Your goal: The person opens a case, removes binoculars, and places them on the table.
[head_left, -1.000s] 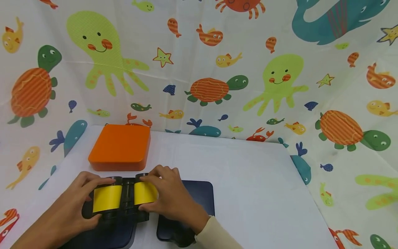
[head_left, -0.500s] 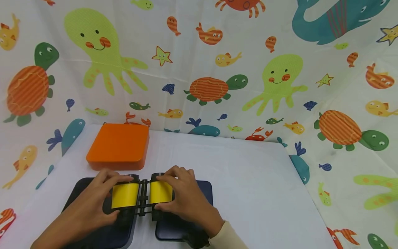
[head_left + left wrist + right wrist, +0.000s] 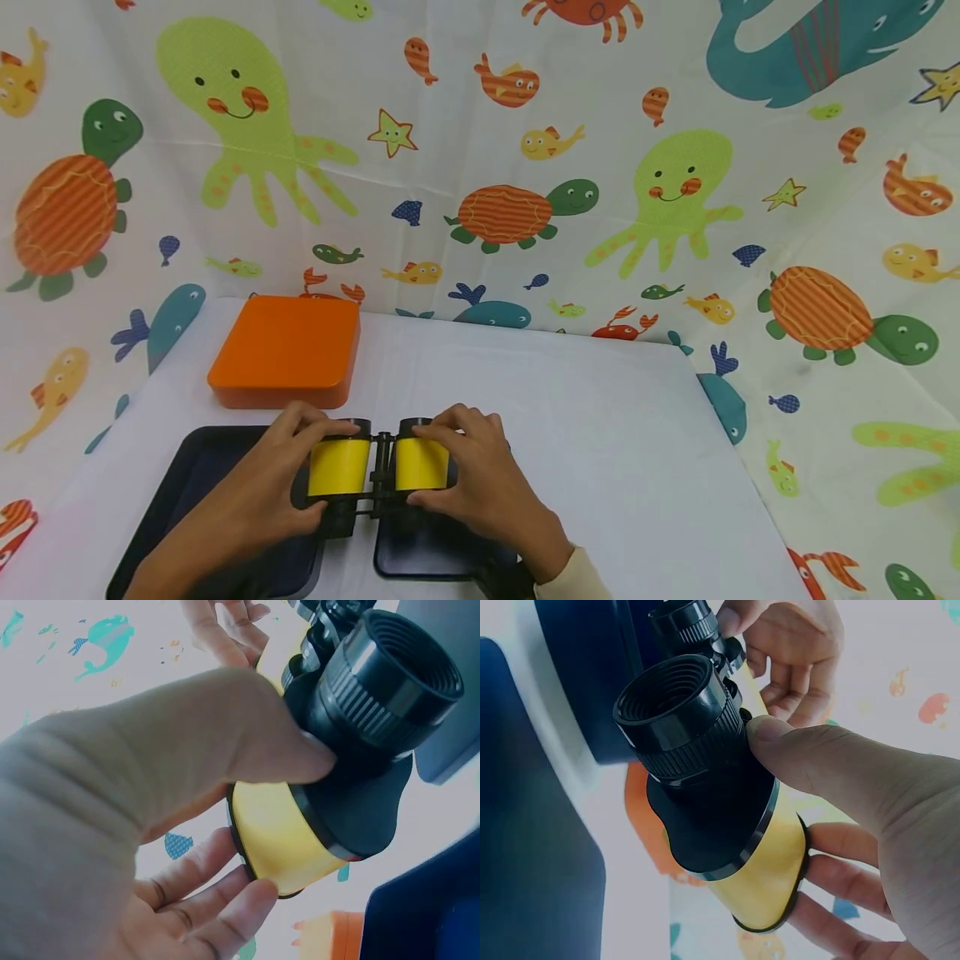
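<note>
Binoculars (image 3: 382,482) have moved rightward, and now both hands, left hand (image 3: 266,487) and right hand (image 3: 491,483), equally near, hold one barrel each above the left tray (image 3: 213,454) and right tray (image 3: 442,550), barrels pointing toward the tabletop's (image 3: 592,417) far edge.

Binoculars (image 3: 382,465) partly covered by hands (image 3: 273,482) (image 3: 486,477); left dark tray (image 3: 198,473) cut off at head view's bottom edge.

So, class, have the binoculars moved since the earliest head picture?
Yes: in the head view, the binoculars have shifted right relative to the orange box.
</note>
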`<state>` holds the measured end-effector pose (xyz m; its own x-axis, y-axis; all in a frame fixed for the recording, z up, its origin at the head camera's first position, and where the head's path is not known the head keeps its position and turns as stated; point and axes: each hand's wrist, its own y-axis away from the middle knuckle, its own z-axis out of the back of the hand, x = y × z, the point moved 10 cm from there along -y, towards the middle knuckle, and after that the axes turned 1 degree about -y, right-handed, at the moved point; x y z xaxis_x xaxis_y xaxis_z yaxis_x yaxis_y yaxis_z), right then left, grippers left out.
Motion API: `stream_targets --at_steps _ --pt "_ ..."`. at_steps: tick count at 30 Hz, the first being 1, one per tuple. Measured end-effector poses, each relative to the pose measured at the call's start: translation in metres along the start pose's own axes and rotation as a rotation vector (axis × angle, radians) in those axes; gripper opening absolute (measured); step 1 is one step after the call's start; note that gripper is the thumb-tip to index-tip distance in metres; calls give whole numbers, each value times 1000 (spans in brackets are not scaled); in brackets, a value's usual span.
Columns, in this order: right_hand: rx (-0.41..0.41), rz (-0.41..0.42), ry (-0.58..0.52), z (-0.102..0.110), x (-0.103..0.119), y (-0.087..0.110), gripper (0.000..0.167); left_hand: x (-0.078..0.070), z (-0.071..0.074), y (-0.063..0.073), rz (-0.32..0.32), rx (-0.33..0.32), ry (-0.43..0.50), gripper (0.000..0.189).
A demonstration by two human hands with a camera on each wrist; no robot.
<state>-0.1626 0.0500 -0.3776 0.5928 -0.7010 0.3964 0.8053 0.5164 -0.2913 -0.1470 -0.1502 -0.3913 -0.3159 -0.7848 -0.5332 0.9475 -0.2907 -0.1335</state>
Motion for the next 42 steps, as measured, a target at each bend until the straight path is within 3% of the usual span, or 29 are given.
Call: stream_targets --at_steps 16,30,42 --pt "4 -77 -4 13 -31 27 72 -24 -31 -16 -36 74 104 82" --pt "-47 -177 5 27 -64 57 74 -51 -61 -32 -142 98 187 80" --pt "-47 -276 6 41 -89 78 73 -72 -85 -46 -144 141 250 78"
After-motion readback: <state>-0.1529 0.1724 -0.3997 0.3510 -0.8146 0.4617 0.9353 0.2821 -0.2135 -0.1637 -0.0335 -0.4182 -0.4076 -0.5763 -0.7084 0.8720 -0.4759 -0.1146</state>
